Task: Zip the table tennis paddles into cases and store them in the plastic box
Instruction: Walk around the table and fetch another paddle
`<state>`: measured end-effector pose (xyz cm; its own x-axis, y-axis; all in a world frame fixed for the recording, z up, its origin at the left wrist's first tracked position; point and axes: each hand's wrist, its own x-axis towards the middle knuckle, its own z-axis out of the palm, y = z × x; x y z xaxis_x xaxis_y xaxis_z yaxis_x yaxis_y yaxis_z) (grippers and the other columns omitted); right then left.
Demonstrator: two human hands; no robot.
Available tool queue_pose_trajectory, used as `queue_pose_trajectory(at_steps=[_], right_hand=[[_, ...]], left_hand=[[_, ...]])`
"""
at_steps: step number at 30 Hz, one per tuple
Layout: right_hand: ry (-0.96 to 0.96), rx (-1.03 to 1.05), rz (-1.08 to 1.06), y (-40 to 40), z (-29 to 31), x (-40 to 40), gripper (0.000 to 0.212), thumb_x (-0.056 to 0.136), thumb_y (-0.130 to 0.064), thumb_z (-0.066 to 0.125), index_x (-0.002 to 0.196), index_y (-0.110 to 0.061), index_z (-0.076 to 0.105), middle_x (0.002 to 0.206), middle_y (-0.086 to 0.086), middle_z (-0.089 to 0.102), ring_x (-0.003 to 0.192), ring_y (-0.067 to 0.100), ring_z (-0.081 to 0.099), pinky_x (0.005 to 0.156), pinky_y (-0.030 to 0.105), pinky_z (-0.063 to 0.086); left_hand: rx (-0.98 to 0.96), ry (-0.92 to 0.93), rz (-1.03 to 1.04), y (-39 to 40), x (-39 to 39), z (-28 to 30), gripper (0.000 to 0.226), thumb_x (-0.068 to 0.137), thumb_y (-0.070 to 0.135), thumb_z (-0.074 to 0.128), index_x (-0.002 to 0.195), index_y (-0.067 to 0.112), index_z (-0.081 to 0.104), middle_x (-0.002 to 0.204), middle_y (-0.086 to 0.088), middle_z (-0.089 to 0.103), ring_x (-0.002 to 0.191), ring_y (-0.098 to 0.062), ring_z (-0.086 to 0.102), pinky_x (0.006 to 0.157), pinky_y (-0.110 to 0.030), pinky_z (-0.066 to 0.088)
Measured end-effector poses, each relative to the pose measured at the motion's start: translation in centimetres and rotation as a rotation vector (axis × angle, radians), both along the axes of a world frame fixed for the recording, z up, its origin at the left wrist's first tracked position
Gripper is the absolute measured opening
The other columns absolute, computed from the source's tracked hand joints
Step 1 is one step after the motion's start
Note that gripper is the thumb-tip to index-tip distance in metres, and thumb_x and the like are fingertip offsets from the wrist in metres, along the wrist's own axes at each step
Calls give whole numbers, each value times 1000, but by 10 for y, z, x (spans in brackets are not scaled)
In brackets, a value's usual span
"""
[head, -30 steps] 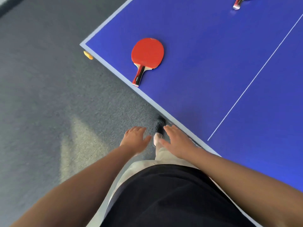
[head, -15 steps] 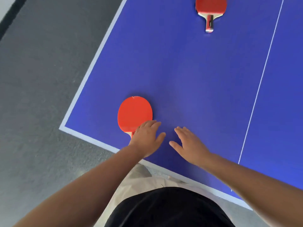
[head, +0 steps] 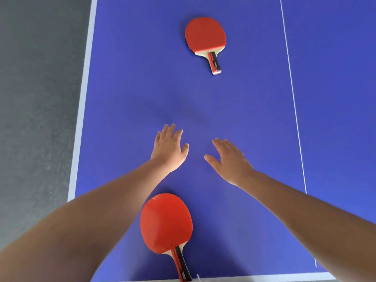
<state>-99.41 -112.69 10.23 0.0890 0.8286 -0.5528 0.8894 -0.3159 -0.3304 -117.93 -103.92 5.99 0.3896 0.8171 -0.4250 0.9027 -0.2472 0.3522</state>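
Near paddle (head: 165, 222): red rubber face up, pale wood at the throat, black-and-red handle reaching the table's near edge, between the two forearms. Far paddle (head: 205, 35): same red face, pale wood band, short red-and-black handle with a light butt, pointing toward the person; lies well apart, further up the table. Left hand (head: 168, 149) and right hand (head: 230, 159): both stretched out over the table between the paddles, palms down, fingers straight and spread, holding nothing. Blue table (head: 132, 98) has a white border and a thin white centre line. Grey carpet floor (head: 36, 98) to the left.
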Motion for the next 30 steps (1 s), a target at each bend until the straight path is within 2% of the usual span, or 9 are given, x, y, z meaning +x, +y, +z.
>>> queue_pose_trajectory(at_steps=[11, 15, 19, 24, 27, 30], right_hand=[[-74, 113, -34, 171, -22, 39, 68, 100, -53, 38, 155, -16, 21, 164, 4, 15, 151, 23, 9, 119, 42, 19], [-116, 252, -77, 221, -33, 53, 68, 98, -55, 42, 152, -16, 29, 156, 5, 26, 146, 24, 17, 114, 45, 31], [-169, 336, -133, 263, -49, 67, 67, 95, -58, 45, 148, -20, 32, 144, 6, 36, 132, 28, 31, 105, 42, 38], [-256, 310, -342, 298, -67, 76, 67, 88, -66, 50, 127, -12, 47, 122, 11, 47, 116, 31, 44, 95, 42, 41], [-259, 277, -400, 308, -74, 75, 70, 86, -68, 52, 125, -10, 48, 121, 11, 47, 115, 30, 46, 92, 41, 42], [-228, 279, -428, 316, -75, 74, 66, 89, -59, 57, 125, -5, 45, 122, 12, 46, 116, 30, 47, 91, 41, 46]], left_hand=[[241, 55, -6, 154, 43, -38, 69, 101, 49, 30, 156, 12, 13, 166, -9, 2, 152, -27, -4, 123, -48, 2], [291, 82, -3, 189, 60, -50, 75, 99, 57, 21, 157, 11, 7, 166, -7, -3, 152, -25, -7, 122, -51, 0], [310, 146, 0, 208, 72, -63, 83, 94, 68, 10, 157, 14, -1, 165, -7, -9, 151, -25, -14, 120, -58, -3], [328, 150, -3, 212, 75, -71, 85, 92, 71, 11, 157, 17, -2, 165, -5, -10, 151, -24, -16, 120, -58, -2], [342, 164, -6, 213, 75, -74, 85, 91, 71, 9, 157, 18, -3, 165, -5, -12, 151, -24, -17, 120, -58, -1], [341, 161, -7, 213, 75, -74, 85, 91, 71, 7, 157, 19, -6, 164, -6, -16, 150, -23, -20, 119, -59, -4]])
